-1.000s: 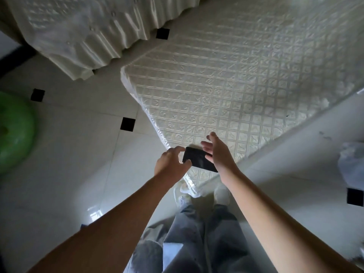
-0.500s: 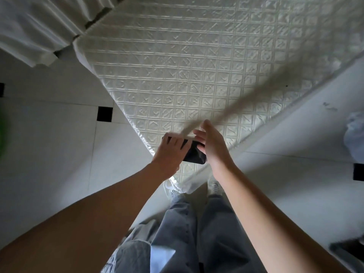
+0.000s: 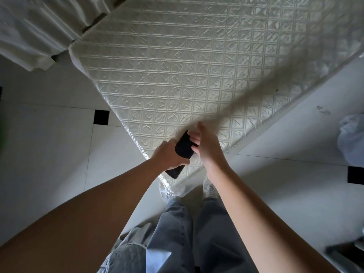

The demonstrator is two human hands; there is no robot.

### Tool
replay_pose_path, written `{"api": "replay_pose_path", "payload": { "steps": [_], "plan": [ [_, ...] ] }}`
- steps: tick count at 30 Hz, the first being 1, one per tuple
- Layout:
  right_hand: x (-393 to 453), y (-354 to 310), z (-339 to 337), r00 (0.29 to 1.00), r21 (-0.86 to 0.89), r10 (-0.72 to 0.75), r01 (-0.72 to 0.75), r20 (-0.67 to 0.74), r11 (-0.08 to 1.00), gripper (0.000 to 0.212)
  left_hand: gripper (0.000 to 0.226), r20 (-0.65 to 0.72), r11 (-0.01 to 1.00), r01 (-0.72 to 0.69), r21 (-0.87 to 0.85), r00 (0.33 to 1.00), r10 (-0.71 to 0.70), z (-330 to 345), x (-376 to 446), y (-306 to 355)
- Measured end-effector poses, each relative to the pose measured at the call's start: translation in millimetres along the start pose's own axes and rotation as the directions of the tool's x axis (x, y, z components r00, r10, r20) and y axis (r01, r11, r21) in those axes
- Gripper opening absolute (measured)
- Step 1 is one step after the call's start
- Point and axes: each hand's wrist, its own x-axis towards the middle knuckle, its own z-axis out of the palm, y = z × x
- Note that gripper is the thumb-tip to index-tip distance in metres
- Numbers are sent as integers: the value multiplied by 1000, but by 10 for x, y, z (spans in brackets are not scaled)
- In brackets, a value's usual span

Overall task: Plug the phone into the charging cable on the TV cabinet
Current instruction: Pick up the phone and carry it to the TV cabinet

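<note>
A black phone [image 3: 184, 148] is held over the near corner of a quilted white bed [image 3: 177, 66]. My left hand [image 3: 167, 155] is wrapped around the phone's lower half, with its bottom end sticking out below the fist. My right hand [image 3: 206, 146] touches the phone's upper right edge with its fingertips. A blurred grey streak [image 3: 275, 81] runs from my right hand up toward the top right; I cannot tell what it is. No charging cable or TV cabinet is in view.
White floor tiles with small black squares [image 3: 101, 117] surround the bed. A second white-covered bed [image 3: 29, 30] lies at the top left. A pale bag [image 3: 352, 138] sits at the right edge. My feet [image 3: 210, 189] stand at the bed corner.
The phone has turned from lying across to nearly upright, and my left hand now grips it fully. The camera has shifted so the bed fills more of the view.
</note>
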Motion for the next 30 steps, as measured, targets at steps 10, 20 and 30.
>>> {"api": "replay_pose_path", "payload": {
  "steps": [10,20,30],
  "plan": [
    [-533,-639,47,990,-63,-144,144,8,988,29,40,424,304,358,-883,886,189,-608,-664,113],
    [-1545,-1542,329,956,-22,-271,275,112,961,49,65,22,-147,113,-983,860,510,-1720,-1940,612],
    [-2735,-2433,702,865,-105,-388,439,319,892,43,59,-314,-357,-148,-922,826,468,-2677,-3279,959]
  ]
}}
